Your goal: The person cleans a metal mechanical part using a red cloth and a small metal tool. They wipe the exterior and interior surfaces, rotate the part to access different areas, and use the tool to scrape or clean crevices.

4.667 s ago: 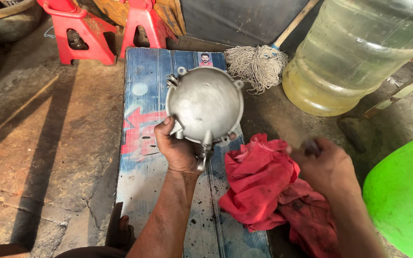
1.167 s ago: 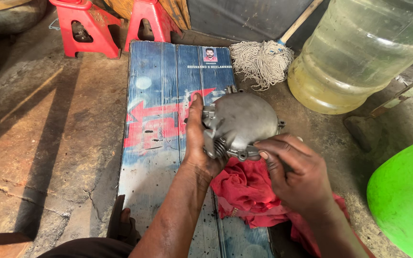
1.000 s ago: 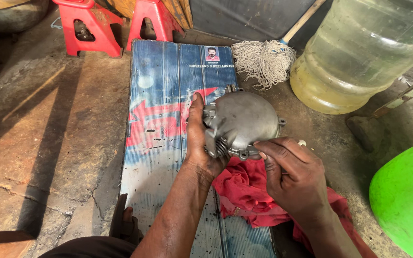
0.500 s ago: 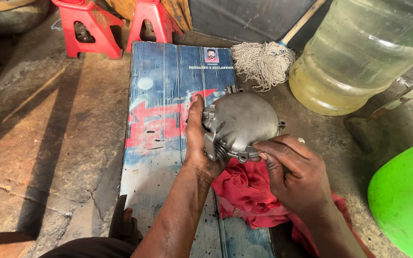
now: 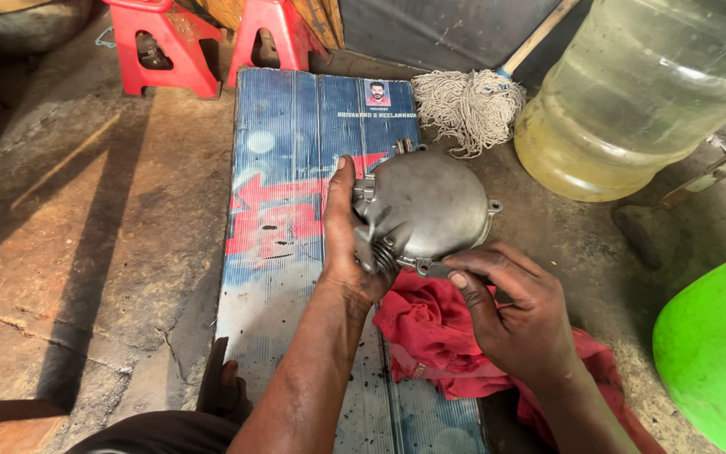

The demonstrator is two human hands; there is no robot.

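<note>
Floor (image 5: 86, 252): bare, stained concrete.
On it: blue board (image 5: 296, 151), red rag (image 5: 439, 336), mop head (image 5: 468, 105), water jug (image 5: 632, 92), red stands (image 5: 170, 50).

The cover (image 5: 430, 210) is dull grey metal, lying over a ribbed blue sheet (image 5: 296, 151) with a red-and-white pattern, with a red rag (image 5: 439, 336) below it, red stands (image 5: 212, 42) and an off-white mop (image 5: 468, 105) above, a yellowish clear jug (image 5: 640, 92) and a bright green object (image 5: 716, 353) to its right.

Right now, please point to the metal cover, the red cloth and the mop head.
metal cover (image 5: 430, 206), head view, on its domed grey face.
red cloth (image 5: 430, 336), head view, on the folds below the cover.
mop head (image 5: 468, 105), head view, on the pale strings.
</note>
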